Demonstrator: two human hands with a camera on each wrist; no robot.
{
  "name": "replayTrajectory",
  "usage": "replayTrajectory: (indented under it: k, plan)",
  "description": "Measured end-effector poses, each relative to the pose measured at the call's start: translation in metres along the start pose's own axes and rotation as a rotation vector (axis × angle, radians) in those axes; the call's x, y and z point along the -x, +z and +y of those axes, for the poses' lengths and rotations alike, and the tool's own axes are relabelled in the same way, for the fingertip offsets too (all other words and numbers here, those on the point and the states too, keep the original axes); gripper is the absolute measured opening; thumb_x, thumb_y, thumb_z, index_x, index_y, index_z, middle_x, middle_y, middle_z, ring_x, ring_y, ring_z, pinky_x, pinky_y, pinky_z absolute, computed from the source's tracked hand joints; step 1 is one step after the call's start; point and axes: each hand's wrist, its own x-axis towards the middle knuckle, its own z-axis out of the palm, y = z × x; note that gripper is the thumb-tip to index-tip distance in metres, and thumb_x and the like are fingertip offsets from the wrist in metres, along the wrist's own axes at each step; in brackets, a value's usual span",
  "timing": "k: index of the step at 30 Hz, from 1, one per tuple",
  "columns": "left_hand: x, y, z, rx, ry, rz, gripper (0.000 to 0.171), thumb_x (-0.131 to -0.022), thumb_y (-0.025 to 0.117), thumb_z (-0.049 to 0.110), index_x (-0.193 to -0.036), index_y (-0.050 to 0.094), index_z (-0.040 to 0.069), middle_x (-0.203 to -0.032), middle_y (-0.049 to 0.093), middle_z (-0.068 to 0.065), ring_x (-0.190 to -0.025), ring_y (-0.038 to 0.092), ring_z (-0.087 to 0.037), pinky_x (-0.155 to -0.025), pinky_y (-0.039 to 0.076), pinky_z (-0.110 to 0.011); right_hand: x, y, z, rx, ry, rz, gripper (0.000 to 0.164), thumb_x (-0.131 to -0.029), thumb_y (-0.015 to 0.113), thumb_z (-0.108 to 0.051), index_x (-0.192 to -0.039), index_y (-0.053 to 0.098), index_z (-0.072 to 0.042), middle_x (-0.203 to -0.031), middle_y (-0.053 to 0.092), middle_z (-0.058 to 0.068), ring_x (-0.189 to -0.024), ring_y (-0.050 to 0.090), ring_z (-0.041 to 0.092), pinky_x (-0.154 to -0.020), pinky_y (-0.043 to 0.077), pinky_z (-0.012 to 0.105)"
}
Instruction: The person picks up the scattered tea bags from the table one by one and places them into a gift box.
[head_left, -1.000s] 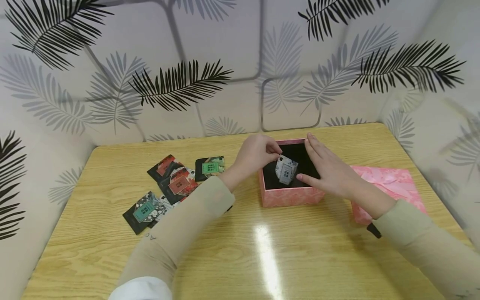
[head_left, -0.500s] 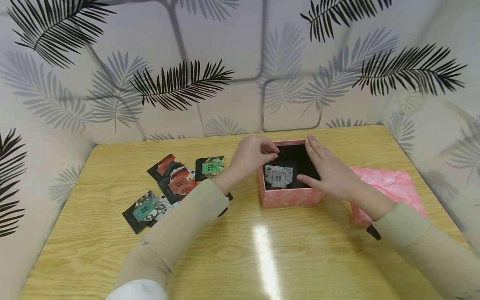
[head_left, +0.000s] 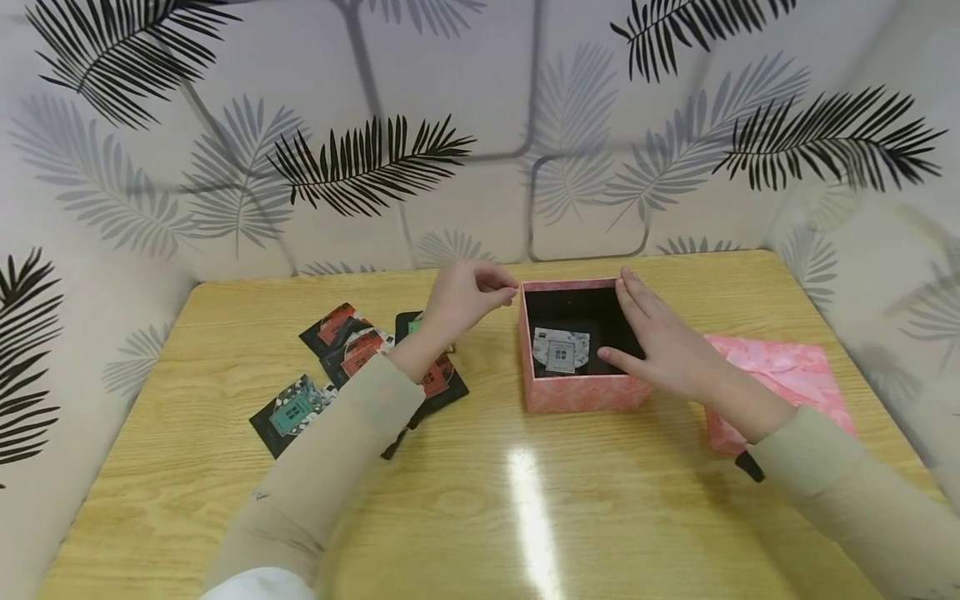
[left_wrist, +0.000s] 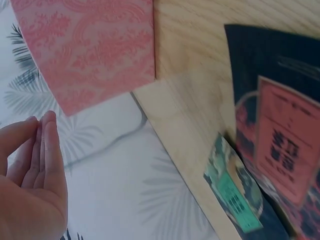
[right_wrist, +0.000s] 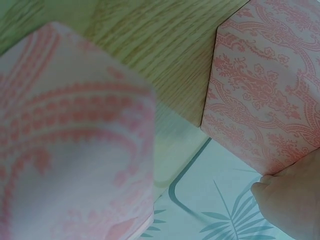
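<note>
My left hand [head_left: 459, 302] is just left of the pink box [head_left: 588, 395], apart from it, with the thumb near the fingertips and nothing between them. A small white-and-grey packet [head_left: 561, 350] lies flat on the black floor of the box, towards its front left. My right hand [head_left: 671, 346] rests at the box's right side, fingers straight along the rim and thumb extended over the opening. In the right wrist view, part of that hand [right_wrist: 295, 195] touches the box's patterned outer wall [right_wrist: 265, 85].
Several dark packets with red, teal [head_left: 292, 414] and green labels [left_wrist: 232, 200] lie left of the box, partly hidden by my left arm. The pink lid [head_left: 795, 375] sits right of the box, partly behind my right forearm. A patterned wall panel borders the table [head_left: 450, 517].
The white-and-grey packet left my left hand's pinch and settled flat in the box. My left hand then moved out to the left. My right hand stayed at the box's side.
</note>
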Motion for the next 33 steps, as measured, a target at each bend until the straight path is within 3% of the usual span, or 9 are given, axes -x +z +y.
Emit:
replayTrajectory:
  k: [10, 22, 33]
  plan:
    - [0.014, -0.035, -0.024, 0.010, -0.088, 0.059, 0.012, -0.088, 0.068, 0.021, -0.095, 0.074, 0.013, -0.084, 0.073, -0.004, -0.077, 0.069, -0.019, -0.068, 0.055, -0.028, 0.000, 0.000, -0.001, 0.005, 0.001, 0.008, 0.096, -0.090, 0.052, -0.057, -0.151, -0.005, -0.009, -0.157, -0.014, 0.002, -0.146, -0.001, 0.024, -0.115, 0.018, 0.050]
    - [0.034, -0.081, -0.050, 0.062, -0.150, 0.193, 0.017, -0.089, 0.067, 0.019, -0.099, 0.073, 0.006, -0.090, 0.072, -0.012, -0.083, 0.069, -0.028, -0.073, 0.057, -0.031, 0.000, 0.001, 0.001, 0.000, -0.016, 0.019, 0.097, -0.089, 0.050, -0.060, -0.151, -0.002, -0.007, -0.158, -0.013, 0.003, -0.146, -0.001, 0.025, -0.114, 0.019, 0.051]
    - [0.057, -0.119, -0.068, 0.069, -0.160, 0.278, 0.023, -0.088, 0.067, 0.021, -0.101, 0.072, 0.001, -0.090, 0.071, -0.015, -0.071, 0.068, -0.009, -0.065, 0.055, -0.019, 0.000, 0.001, 0.001, -0.006, -0.001, 0.014, 0.097, -0.089, 0.054, -0.056, -0.151, -0.002, -0.007, -0.158, -0.013, 0.002, -0.146, -0.001, 0.025, -0.114, 0.018, 0.051]
